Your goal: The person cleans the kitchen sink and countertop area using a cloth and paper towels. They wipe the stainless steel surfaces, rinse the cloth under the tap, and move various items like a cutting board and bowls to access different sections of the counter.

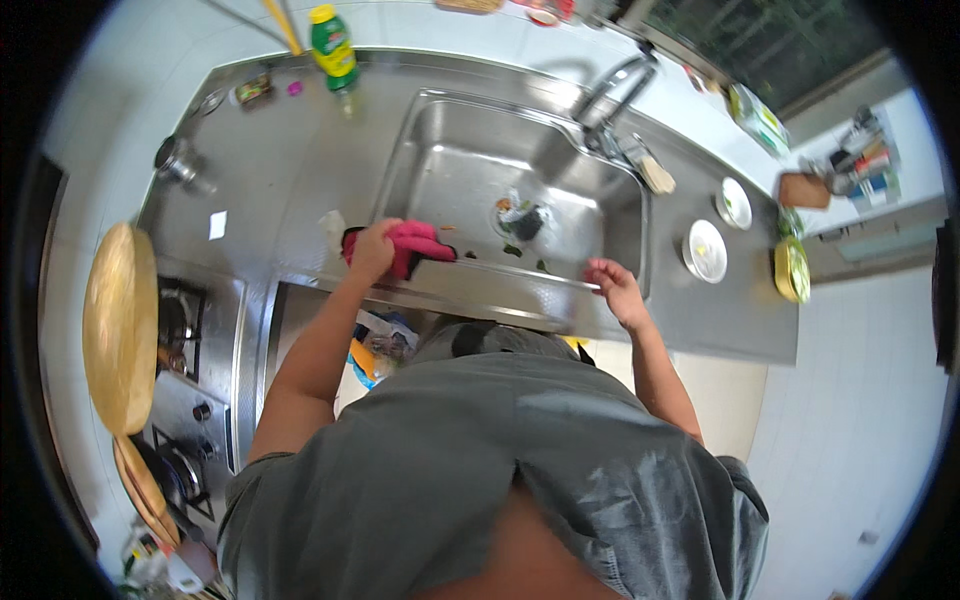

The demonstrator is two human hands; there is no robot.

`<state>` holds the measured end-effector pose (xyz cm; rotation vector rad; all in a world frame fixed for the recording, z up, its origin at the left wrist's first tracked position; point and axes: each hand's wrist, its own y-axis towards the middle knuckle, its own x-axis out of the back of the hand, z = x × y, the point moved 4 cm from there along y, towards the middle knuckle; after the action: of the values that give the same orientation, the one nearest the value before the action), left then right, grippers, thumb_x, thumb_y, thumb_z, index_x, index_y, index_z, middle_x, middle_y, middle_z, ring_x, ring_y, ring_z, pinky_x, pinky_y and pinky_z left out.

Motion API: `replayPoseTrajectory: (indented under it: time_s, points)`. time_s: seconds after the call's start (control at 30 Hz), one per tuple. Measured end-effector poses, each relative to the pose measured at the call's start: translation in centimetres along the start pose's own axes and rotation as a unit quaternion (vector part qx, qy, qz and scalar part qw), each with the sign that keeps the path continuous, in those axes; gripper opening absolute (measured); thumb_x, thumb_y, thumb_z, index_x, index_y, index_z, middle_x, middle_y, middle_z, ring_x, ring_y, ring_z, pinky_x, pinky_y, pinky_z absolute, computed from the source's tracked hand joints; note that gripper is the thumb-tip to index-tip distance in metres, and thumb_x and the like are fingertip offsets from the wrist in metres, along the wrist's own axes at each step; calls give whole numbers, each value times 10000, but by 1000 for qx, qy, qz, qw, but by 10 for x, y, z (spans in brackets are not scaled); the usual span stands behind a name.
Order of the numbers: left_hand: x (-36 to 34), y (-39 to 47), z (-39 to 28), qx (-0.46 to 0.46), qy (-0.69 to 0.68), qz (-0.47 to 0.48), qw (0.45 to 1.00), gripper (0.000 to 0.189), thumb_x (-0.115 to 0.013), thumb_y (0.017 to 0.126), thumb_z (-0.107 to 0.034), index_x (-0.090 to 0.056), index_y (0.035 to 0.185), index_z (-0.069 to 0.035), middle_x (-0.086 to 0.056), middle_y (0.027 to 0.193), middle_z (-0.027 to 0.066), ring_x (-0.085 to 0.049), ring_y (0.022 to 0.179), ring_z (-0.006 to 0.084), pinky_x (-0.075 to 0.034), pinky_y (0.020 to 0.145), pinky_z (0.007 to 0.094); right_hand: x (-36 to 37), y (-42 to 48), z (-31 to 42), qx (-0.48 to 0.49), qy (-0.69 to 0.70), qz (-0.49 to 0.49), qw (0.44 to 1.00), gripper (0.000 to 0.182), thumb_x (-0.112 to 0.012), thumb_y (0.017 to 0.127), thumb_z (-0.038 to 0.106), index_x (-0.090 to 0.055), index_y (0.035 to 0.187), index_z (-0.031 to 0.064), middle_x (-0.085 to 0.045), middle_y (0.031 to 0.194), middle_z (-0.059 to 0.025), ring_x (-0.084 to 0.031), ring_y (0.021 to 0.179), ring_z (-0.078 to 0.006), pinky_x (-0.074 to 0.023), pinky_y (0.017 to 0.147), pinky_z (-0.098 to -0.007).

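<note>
My left hand (373, 251) grips a pink cloth with dark edging (421, 240) at the front left rim of the stainless steel sink (465, 157). Part of the cloth hangs over the basin's edge. Over the front right rim is my right hand (611, 285), its fingers somewhat curled and apart, with nothing seen in them. Food scraps and green leaf bits (512, 250) lie in the basin around a dark drain strainer (523, 223). The faucet (615, 97) rises behind the sink's right back corner.
Two white bowls (705, 251) and a yellow bowl (792, 271) stand on the right counter. A green bottle with a yellow cap (333, 49) and a glass jar (176, 157) are at the left. Further left are a gas stove (191, 401) and a large wooden lid or board (120, 330).
</note>
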<state>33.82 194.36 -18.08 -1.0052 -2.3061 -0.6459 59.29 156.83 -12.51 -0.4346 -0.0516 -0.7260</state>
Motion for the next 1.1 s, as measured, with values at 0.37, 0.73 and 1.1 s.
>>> replayPoseTrajectory:
  time_s: [0.37, 0.73, 1.1]
  points:
    - [-108, 1, -237, 6, -426, 401, 811, 624, -445, 807, 44, -317, 1411, -45, -456, 1331, 74, -450, 1188, 153, -381, 976, 280, -71, 3, 29, 156, 252, -47, 954, 633, -546, 858, 52, -270, 1426, 92, -450, 1318, -100, -465, 1166, -204, -391, 968, -320]
    - [17, -58, -5, 117, -21, 53, 992, 340, -492, 737, -79, -602, 1055, -32, -612, 1035, 172, -581, 975, 323, -472, 834, 393, 93, -61, -142, 212, -380, -238, 869, 540, -469, 865, 297, -430, 1294, -28, -430, 1329, -227, -388, 1251, -357, -273, 1062, -460]
    - [73, -194, 12, 275, -45, -42, 959, 315, -520, 729, -103, -630, 1019, -44, -599, 992, 162, -576, 957, 307, -466, 829, 376, -300, 42, 30, 461, -413, 134, 774, 522, -556, 763, 168, -469, 1272, 92, -402, 1333, -207, -365, 1245, -387, -282, 1024, -528]
